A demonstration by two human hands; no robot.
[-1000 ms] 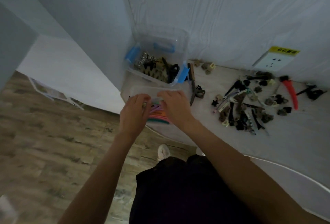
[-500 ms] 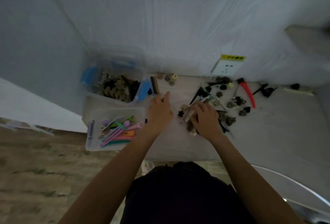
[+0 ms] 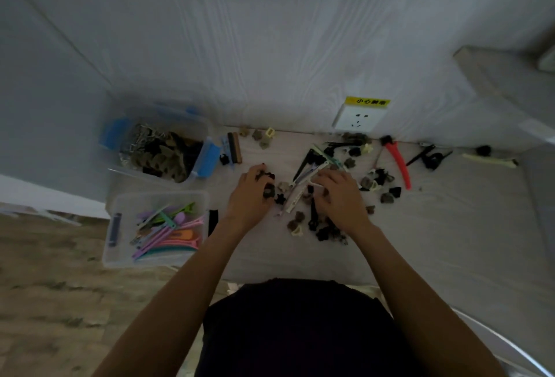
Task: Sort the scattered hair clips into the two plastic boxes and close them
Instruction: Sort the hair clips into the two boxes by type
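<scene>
Two clear plastic boxes stand open at the table's left end. The near box (image 3: 120, 256) holds several long pastel clips. Behind it, the far box (image 3: 201, 127) with blue latches holds small dark and brown claw clips. Scattered hair clips (image 3: 327, 232) lie in a pile on the middle of the table. My left hand (image 3: 249, 196) is at the pile's left edge, its fingers curled round small dark claw clips (image 3: 269, 191). My right hand (image 3: 341, 199) rests on the pile with curled fingers that pinch a small clip; which one is hidden.
A long red clip (image 3: 401, 168), black clips (image 3: 432, 157) and a cream clip (image 3: 489, 161) lie to the right. A brown bar clip (image 3: 235, 151) lies beside the far box. A wall socket (image 3: 359, 116) sits at the back. Both boxes are close to the table's left edge.
Both hands left the near box and moved right to the pile. The left hand, flat on the table half a second ago, now curls round small dark clips.
</scene>
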